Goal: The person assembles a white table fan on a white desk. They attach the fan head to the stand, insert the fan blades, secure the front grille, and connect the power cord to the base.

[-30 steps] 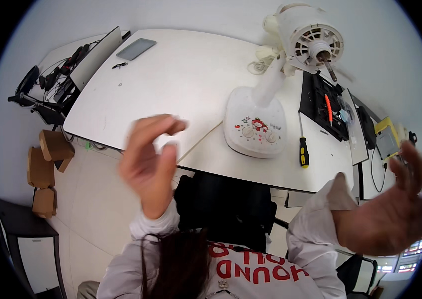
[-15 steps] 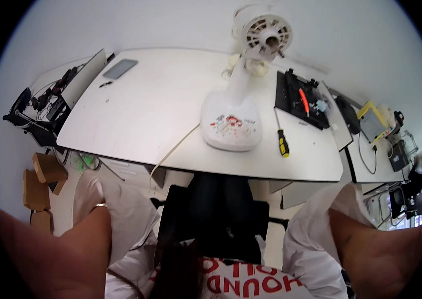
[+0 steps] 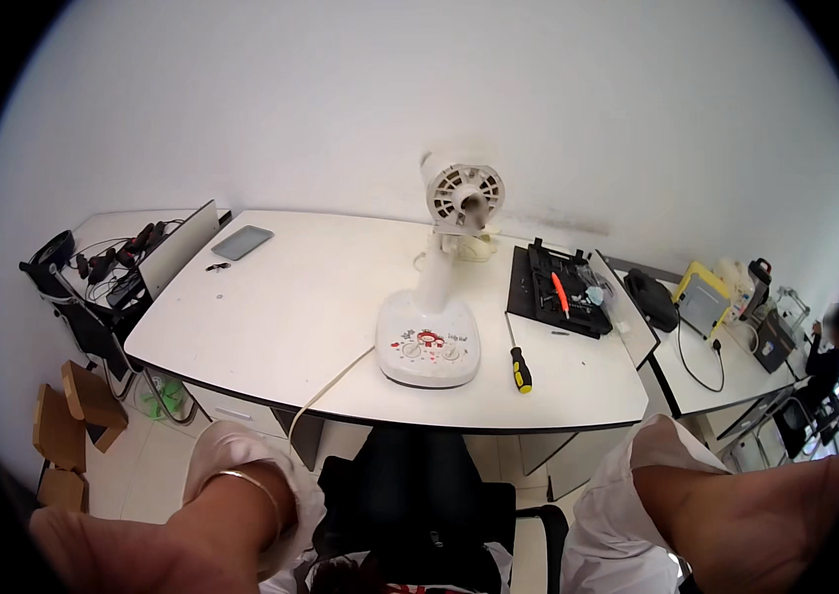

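My left hand is raised close at the lower left, with a thin bracelet on its wrist. Its fingers lie outside the picture. At the lower right my right hand is raised the same way, fingers also cut off. Both are apart from the table. On the white table stands a white desk fan with its motor housing bare, without grille or blades. A black-and-yellow screwdriver lies right of the fan's base. Beyond it lies an open black tool case with an orange-red tool on top.
The fan's cord runs over the table's front edge. A grey tray-like thing lies at the back left. Cardboard boxes sit on the floor at left. On the right side table are a yellow-framed thing and a black bag; another person sits beyond.
My view has tilted up, so the table and fan appear lower and more wall shows. Both raised arms have shifted slightly in the picture. The things on the table stay in place.
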`<action>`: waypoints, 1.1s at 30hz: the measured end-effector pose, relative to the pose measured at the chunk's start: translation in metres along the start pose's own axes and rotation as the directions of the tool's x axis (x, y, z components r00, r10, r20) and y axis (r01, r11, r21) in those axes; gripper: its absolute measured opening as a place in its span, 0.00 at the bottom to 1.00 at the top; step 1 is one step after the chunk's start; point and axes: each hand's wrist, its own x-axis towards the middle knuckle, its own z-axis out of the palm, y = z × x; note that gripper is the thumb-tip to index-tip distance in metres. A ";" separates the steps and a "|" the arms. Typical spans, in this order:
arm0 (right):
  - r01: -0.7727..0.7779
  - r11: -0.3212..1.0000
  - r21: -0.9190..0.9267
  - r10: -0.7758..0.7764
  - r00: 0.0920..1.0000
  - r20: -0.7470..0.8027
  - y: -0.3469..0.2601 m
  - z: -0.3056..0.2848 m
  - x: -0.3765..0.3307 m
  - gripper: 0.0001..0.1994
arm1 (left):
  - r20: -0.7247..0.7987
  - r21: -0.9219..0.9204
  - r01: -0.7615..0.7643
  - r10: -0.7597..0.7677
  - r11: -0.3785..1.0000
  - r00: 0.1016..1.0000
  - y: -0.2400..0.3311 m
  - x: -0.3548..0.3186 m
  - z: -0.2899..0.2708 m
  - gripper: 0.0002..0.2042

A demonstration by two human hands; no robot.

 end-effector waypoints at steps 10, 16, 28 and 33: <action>-0.099 0.994 -0.035 0.095 0.990 -0.103 -0.016 -0.005 -0.002 0.13 | -0.023 -0.114 -0.002 -0.001 0.993 1.000 0.018 -0.003 0.019 0.12; -0.855 0.478 -0.200 0.877 0.452 0.163 -0.005 0.024 -0.151 0.14 | -0.020 0.280 0.026 -0.022 0.960 1.000 0.003 -0.045 0.002 0.10; -0.579 0.111 -0.808 0.984 -0.050 0.171 -0.031 0.032 -0.398 0.28 | 0.038 0.983 0.127 -0.824 0.133 0.566 -0.161 -0.271 -0.079 0.29; -0.645 0.075 -0.760 0.992 -0.027 0.121 -0.027 0.025 -0.407 0.25 | 0.063 0.993 0.061 -0.894 0.101 0.443 -0.165 -0.288 -0.081 0.33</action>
